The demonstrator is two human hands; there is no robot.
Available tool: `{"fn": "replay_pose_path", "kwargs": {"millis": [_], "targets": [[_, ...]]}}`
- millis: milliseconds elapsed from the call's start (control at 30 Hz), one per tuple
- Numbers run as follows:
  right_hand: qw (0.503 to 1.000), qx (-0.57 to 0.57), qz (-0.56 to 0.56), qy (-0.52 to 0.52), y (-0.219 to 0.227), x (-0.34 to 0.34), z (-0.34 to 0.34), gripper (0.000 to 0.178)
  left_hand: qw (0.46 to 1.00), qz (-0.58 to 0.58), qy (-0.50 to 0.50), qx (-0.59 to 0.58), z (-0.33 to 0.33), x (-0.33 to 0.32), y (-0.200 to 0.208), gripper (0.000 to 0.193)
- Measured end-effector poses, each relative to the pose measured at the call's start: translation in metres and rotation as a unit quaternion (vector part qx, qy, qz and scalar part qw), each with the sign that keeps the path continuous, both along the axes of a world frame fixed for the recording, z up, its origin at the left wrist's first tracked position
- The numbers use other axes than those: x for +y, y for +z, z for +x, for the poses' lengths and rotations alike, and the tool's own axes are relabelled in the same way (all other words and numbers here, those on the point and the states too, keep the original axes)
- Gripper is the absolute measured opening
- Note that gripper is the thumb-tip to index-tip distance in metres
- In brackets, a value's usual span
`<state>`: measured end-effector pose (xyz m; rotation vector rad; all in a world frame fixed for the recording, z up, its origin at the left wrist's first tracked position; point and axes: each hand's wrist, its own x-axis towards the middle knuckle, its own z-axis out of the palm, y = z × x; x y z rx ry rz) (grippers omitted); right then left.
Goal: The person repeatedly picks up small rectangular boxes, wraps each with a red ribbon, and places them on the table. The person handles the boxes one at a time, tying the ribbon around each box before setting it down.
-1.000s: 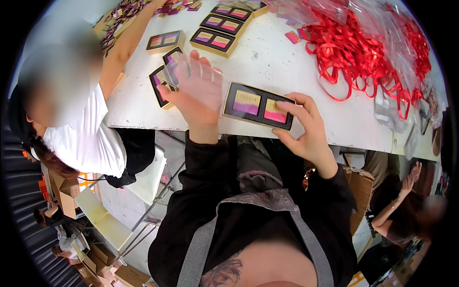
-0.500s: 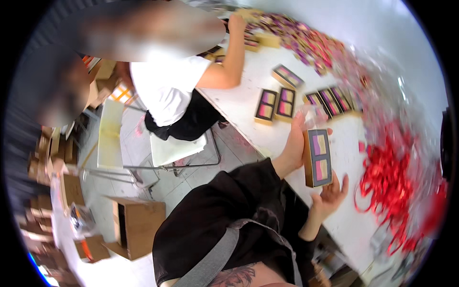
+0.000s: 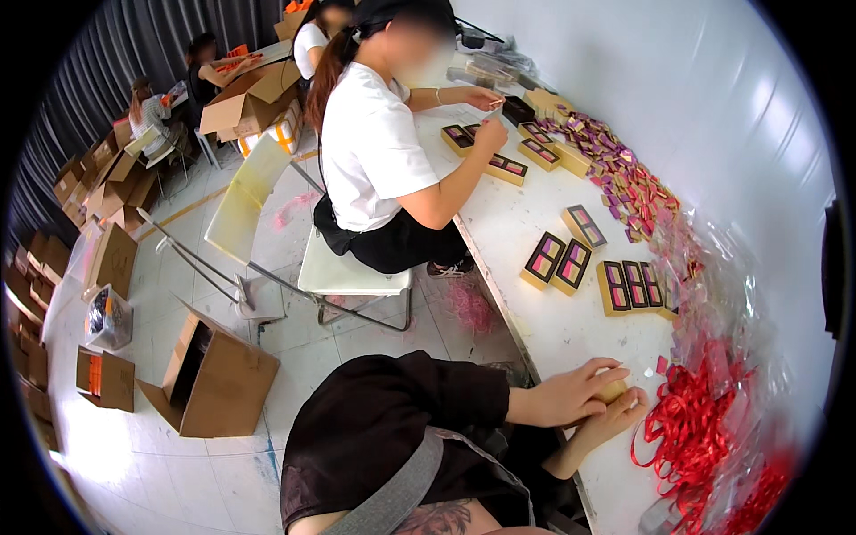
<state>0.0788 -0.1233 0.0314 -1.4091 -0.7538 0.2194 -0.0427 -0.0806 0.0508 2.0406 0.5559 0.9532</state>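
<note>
Head view: box (image 3: 613, 390) lowered onto table (image 3: 553, 330).

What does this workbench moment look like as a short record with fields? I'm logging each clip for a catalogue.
Setting: long white table along a pale wall, tiled floor
Left hand: laid over a small gold cardboard box, which it mostly hides
Right hand: cupped under the same box from the near side
Beside the hands: heap of red ribbon loops
Farther along the table: flat gold boxes with pink and yellow insets, a pile of small purple and gold pieces
Others: a seated co-worker in a white T-shirt handling similar boxes
Floor: open brown cardboard cartons
</note>
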Motion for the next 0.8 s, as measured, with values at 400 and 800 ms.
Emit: {"fn": "replay_pose_path", "kwargs": {"millis": [400,800], "targets": [[0.926,0.284,0.089,0.23,-0.007,0.005,-0.006,0.02,0.998,-0.002,-0.006,0.068,-0.019,0.006,0.001,0.037],[0.926,0.212,0.011,0.313,0.0,-0.013,0.038,0.02,0.998,-0.048,-0.042,0.024,-0.01,0.023,-0.001,0.042]]}}
